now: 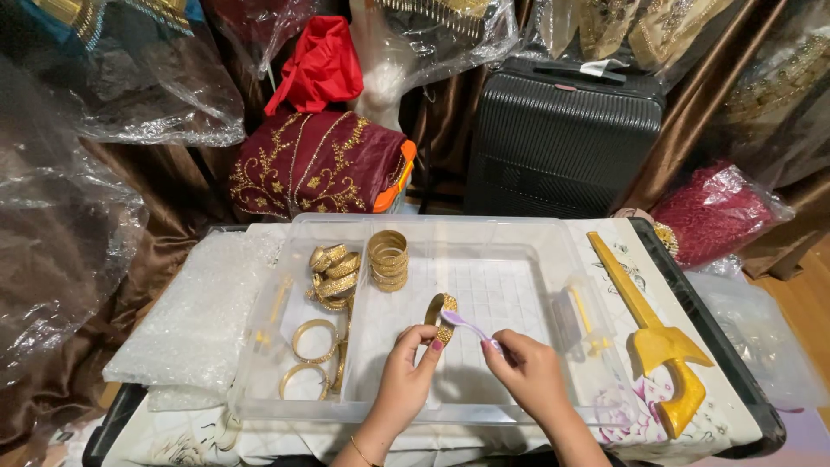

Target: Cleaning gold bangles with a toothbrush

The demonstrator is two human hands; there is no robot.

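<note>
Fingers first: on my feed the left hand has its thumb and fingertips pinched tight on a gold bangle, holding it upright on edge over the middle of the clear plastic tray, so that hand is closed on the bangle and nothing else. Over on the right hand, the fingers are curled snug around the handle of a lilac toothbrush, and I can see its head lying right up against the bangle's rim, touching or as good as touching; I cannot tell which from this angle. Both hands hover low above the tray's white gridded floor, close together. Looking left inside the tray, I've got a neat stack of gold bangles standing toward the back, a loose heap of ornate gold bracelets just beside it, and two thin gold rings lying flat nearer to me. Outside the tray on the right, a yellow dagger-shaped ornament rests on the patterned cloth, well apart from the hands. Left of the tray sits a sheet of bubble wrap. Behind it all I see a dark red embroidered garment and a black ribbed suitcase.
</note>
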